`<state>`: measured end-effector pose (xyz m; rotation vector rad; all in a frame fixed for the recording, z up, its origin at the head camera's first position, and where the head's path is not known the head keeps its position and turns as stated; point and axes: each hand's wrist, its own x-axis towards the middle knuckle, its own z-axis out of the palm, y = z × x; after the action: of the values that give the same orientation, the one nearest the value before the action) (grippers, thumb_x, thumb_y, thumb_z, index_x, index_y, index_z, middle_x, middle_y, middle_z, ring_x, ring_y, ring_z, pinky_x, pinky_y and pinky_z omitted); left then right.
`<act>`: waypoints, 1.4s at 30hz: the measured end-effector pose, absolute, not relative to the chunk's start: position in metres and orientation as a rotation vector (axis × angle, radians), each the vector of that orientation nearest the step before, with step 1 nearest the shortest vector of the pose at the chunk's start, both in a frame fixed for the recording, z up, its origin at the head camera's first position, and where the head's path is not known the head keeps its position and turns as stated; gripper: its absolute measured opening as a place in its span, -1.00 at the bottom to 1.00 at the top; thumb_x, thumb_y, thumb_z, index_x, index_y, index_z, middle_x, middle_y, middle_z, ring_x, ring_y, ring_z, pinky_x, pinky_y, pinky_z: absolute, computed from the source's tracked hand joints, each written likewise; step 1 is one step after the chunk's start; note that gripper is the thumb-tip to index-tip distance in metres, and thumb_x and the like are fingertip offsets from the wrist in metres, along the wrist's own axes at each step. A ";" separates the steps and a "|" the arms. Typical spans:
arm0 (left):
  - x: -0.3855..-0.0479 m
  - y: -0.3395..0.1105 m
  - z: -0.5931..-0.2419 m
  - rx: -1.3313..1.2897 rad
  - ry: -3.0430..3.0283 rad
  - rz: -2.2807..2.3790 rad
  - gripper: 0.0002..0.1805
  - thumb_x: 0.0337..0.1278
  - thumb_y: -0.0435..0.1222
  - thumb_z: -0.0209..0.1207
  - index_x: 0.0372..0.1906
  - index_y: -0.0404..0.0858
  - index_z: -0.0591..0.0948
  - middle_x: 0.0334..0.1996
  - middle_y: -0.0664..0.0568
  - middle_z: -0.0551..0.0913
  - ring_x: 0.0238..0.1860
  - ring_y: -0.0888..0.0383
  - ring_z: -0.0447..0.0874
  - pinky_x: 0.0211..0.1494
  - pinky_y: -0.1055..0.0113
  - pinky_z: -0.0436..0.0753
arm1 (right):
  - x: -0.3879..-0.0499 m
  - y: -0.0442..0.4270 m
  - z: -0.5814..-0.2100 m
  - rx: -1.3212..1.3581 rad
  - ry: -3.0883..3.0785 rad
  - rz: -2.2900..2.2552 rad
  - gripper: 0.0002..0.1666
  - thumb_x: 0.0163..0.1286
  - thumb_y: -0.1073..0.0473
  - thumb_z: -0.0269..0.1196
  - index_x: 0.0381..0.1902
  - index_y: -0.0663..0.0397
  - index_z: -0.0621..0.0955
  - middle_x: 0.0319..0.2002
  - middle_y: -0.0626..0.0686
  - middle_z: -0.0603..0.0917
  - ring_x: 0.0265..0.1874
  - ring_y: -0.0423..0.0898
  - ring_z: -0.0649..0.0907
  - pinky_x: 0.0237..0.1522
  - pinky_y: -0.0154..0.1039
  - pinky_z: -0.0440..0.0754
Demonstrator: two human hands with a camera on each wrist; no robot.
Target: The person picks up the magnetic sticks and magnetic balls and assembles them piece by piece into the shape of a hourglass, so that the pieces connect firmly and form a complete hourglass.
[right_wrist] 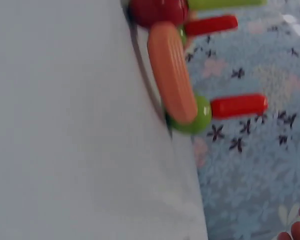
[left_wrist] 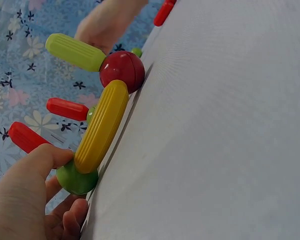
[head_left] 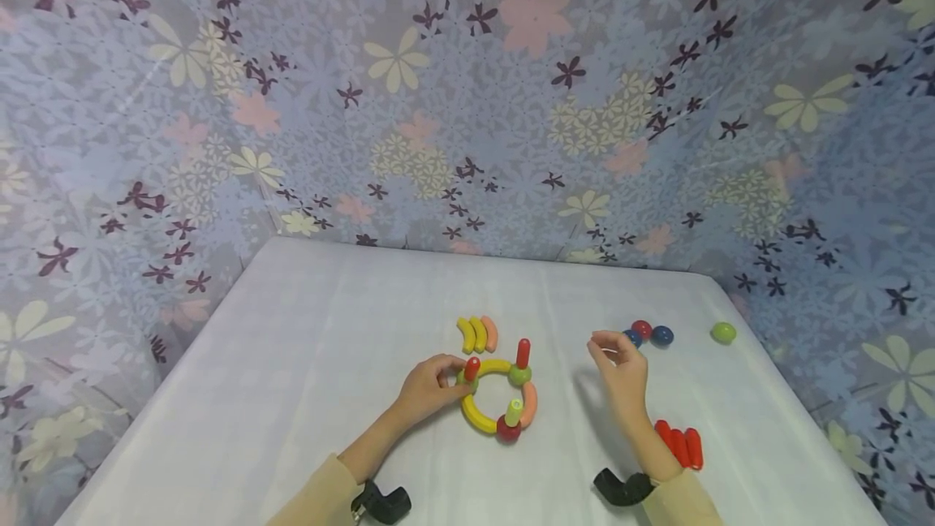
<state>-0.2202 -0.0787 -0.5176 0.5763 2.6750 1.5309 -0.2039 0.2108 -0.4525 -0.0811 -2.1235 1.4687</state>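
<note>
A ring of curved yellow and orange pieces joined by balls lies on the table. My left hand grips its left green ball, thumb beside the yellow curved piece. A red stick rises from that ball. The far green ball bears another red stick; the near dark red ball bears a lime-green stick. An orange curved piece joins those two balls. To the right, my right hand hovers above the table with loosely bent fingers and nothing in them.
Behind the ring lie two loose yellow curved pieces and an orange one. A red ball, blue balls and a green ball sit at the right. Red sticks lie beside my right forearm. Flowered cloth hangs behind.
</note>
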 end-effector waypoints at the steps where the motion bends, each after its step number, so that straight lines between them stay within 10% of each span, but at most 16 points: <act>1: -0.221 -0.079 -0.517 0.582 2.680 1.530 -0.61 -0.02 -0.10 0.35 -0.05 -0.15 0.66 -0.21 0.02 0.67 -0.58 0.38 0.32 -0.51 0.53 0.34 | -0.211 0.216 -0.457 -0.097 -2.089 1.454 -0.83 0.17 0.49 0.24 -0.24 0.45 0.62 -0.37 0.09 0.68 -0.36 -0.44 0.57 -0.26 -0.64 0.49; 16: -0.220 -0.077 -0.519 0.570 2.668 1.521 -0.61 0.00 -0.05 0.33 -0.04 -0.11 0.66 -0.22 0.07 0.65 -0.57 0.37 0.33 -0.50 0.51 0.35 | -0.278 0.276 -0.508 -0.427 -1.834 1.303 -0.74 0.10 0.47 0.28 -0.18 0.42 0.61 -0.29 -0.05 0.47 -0.32 -0.34 0.40 -0.20 -0.45 0.31; 23: -0.221 -0.078 -0.520 0.563 2.674 1.517 -0.61 0.00 -0.06 0.33 -0.04 -0.11 0.66 -0.23 0.08 0.64 -0.57 0.38 0.33 -0.51 0.52 0.35 | -0.279 0.277 -0.517 -0.466 -1.933 1.254 -0.73 0.07 0.51 0.27 -0.20 0.43 0.62 -0.24 0.31 0.61 -0.30 -0.17 0.45 -0.17 -0.43 0.32; 30: -0.221 -0.079 -0.521 0.557 2.674 1.520 -0.61 -0.01 -0.06 0.34 -0.05 -0.10 0.66 -0.25 0.09 0.64 -0.57 0.38 0.33 -0.51 0.52 0.35 | -0.274 0.274 -0.516 -0.556 -2.055 1.233 -0.65 0.10 0.39 0.31 -0.11 0.38 0.63 -0.19 0.30 0.58 -0.29 -0.12 0.43 -0.35 -0.66 0.23; 35: -0.221 -0.078 -0.521 0.552 2.683 1.506 -0.62 -0.02 -0.07 0.34 -0.06 -0.10 0.66 -0.25 0.09 0.64 -0.57 0.38 0.33 -0.50 0.52 0.36 | -0.268 0.269 -0.513 -0.582 -2.115 1.254 -0.58 0.09 0.38 0.31 -0.04 0.40 0.59 -0.15 0.36 0.58 -0.18 0.04 0.48 -0.25 -0.46 0.28; 42: -0.221 -0.078 -0.521 0.602 2.714 1.512 -0.61 -0.01 -0.06 0.34 -0.06 -0.14 0.66 -0.32 0.09 0.63 -0.56 0.40 0.31 -0.50 0.52 0.34 | -0.255 0.252 -0.500 -0.482 -2.168 1.331 -0.59 0.12 0.31 0.34 -0.03 0.31 0.60 -0.10 0.33 0.65 -0.29 -0.36 0.50 -0.32 -0.69 0.34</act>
<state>-0.2213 -0.0783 -0.5208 0.6024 2.7138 1.5124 -0.2551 0.2517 -0.4999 -0.4817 -2.1680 1.3306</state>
